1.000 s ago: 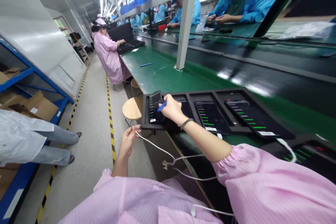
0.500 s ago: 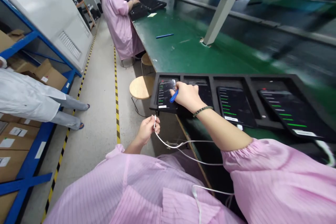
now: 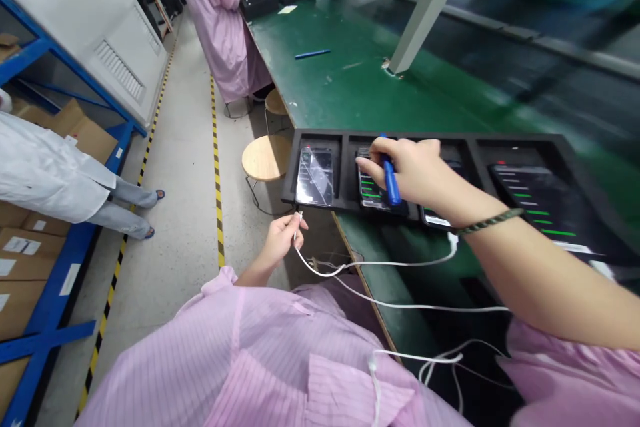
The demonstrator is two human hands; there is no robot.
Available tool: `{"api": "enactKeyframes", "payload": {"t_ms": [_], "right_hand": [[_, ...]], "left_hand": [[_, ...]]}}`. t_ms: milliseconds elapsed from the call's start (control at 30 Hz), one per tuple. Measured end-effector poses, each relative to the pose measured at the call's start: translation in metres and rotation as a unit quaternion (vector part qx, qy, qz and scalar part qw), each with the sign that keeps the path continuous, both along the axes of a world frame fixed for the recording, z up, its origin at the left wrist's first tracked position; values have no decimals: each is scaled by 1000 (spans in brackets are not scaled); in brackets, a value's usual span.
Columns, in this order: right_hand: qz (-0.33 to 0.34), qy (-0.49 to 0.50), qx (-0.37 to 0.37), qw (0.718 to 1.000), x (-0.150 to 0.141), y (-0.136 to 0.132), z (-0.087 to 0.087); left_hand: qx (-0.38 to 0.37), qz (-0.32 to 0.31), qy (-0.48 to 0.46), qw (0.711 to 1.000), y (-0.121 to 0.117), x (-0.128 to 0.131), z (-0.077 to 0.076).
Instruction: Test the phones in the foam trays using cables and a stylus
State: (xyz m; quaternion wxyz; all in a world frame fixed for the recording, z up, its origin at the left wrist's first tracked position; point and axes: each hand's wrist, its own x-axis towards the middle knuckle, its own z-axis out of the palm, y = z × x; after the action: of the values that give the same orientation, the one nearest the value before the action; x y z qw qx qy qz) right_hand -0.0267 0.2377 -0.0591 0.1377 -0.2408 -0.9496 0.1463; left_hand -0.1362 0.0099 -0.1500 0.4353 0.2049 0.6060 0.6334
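Observation:
Pinched in my left hand (image 3: 283,237) is the end of a white charging cable (image 3: 320,273), just below the left end of a black foam tray (image 3: 345,141). My right hand (image 3: 407,163) grips a blue pen (image 3: 391,181) and hovers over the tray, its fingertips at the second phone (image 3: 369,188). The leftmost phone (image 3: 315,177) lies in its compartment with a glossy, reflecting screen. A third phone (image 3: 435,217) is mostly hidden under my right hand. At the right lies another phone (image 3: 537,203) showing green lines, with a white plug at its lower edge.
The tray rests on a green table (image 3: 345,93) near a white post (image 3: 425,13). Another blue pen (image 3: 313,54) lies farther back. Round wooden stools (image 3: 266,157) stand by the edge. A person in pink (image 3: 220,27) and one in white (image 3: 50,160) are nearby.
My right hand has moved right with the pen, from the leftmost phone to the second one. The leftmost phone's screen now shows different content. My left hand still holds the cable.

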Motion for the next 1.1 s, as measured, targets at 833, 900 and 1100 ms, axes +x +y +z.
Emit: {"api": "enactKeyframes", "payload": {"t_ms": [833, 900, 1100], "right_hand": [[21, -16, -12, 1000, -61, -6, -39], [12, -32, -13, 999, -73, 0, -41], [-8, -46, -3, 999, -99, 10, -45]], "left_hand": [[-27, 12, -4, 1000, 34, 25, 5], [-29, 11, -37, 999, 34, 25, 9], [-18, 13, -105, 994, 33, 21, 20]]}}
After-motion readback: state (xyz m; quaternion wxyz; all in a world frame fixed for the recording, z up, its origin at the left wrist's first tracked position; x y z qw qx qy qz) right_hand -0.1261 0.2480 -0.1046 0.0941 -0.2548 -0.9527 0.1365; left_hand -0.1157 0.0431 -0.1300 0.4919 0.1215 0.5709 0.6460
